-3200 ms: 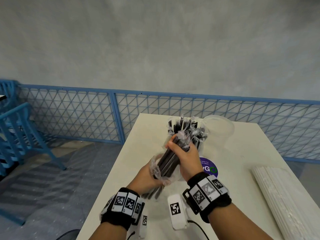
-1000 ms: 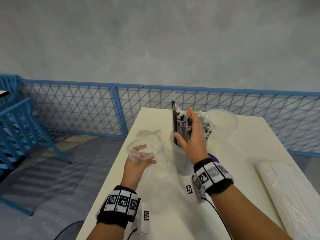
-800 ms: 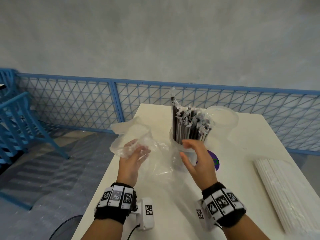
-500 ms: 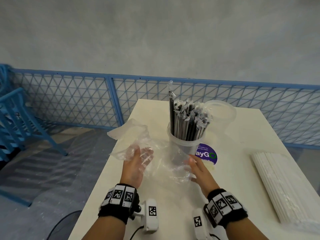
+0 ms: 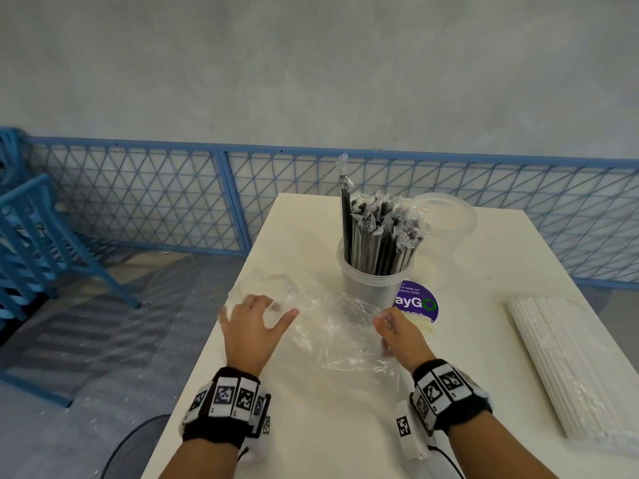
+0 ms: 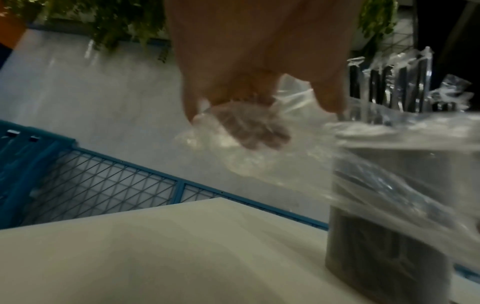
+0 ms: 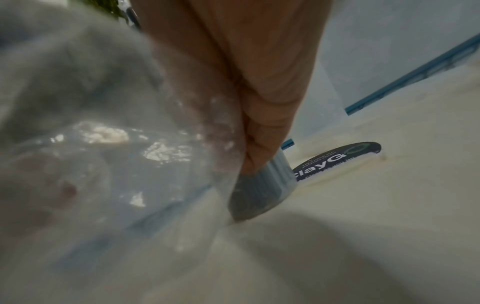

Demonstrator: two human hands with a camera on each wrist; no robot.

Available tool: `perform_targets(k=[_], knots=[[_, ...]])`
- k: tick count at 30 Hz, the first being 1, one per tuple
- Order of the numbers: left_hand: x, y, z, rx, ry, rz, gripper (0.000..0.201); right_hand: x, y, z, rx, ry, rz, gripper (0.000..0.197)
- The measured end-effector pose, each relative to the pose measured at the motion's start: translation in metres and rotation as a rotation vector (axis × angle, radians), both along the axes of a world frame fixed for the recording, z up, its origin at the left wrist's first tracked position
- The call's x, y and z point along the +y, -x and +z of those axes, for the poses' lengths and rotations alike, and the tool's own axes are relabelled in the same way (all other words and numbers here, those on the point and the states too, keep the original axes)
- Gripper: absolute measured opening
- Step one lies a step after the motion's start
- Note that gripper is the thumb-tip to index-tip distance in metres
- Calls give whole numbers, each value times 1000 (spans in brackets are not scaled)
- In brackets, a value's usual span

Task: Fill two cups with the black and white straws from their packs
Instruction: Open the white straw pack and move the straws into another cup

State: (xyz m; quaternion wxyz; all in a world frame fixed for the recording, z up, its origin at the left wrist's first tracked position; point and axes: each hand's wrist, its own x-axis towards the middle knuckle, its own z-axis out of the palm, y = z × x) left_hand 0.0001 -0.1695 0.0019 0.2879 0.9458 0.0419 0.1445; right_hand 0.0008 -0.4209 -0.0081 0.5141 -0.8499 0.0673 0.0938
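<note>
- The black straws [image 5: 378,236] are standing upright in 1 clear cup [image 5: 371,288] at mid-table, each in thin film; they are looking light, stiff and slippery, so gripping the bundle around its middle is likely working best.
- The empty clear pack [image 5: 332,326] is lying limp and crinkly just in front of that cup; it is looking weightless and clingy.
- The left hand [image 5: 252,326] is lying spread, fingertips on the film.
- The right hand [image 5: 397,335] is curling round the pack's other end.
- The white straw pack [image 5: 567,368] is lying sealed at the right, well apart; a second cup [image 5: 446,216] is waiting behind.
</note>
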Motion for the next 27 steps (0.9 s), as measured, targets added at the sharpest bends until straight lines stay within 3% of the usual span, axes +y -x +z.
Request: perform_targets(k=[3,8,12,15,20,23,27], knots=[[0,0,0,90,275,-175,36,-2,0,-4,13,90,14,16],[10,0,-14,7,259,116,40,-12,1,-15,31,98,-124,13],[16,-1,-21,112,255,113,36,-13,1,-17,-309,414,-194,44],[14,-1,-27,128,314,85,30,5,10,-1,-500,559,19,48],[10,-3,-27,231,366,73,28,27,20,-19,-37,883,355,88],[8,-7,-25,345,368,62,24,25,22,-40,139,853,548,86],[4,-18,-23,408,413,68,28,33,23,-46,157,811,679,84]])
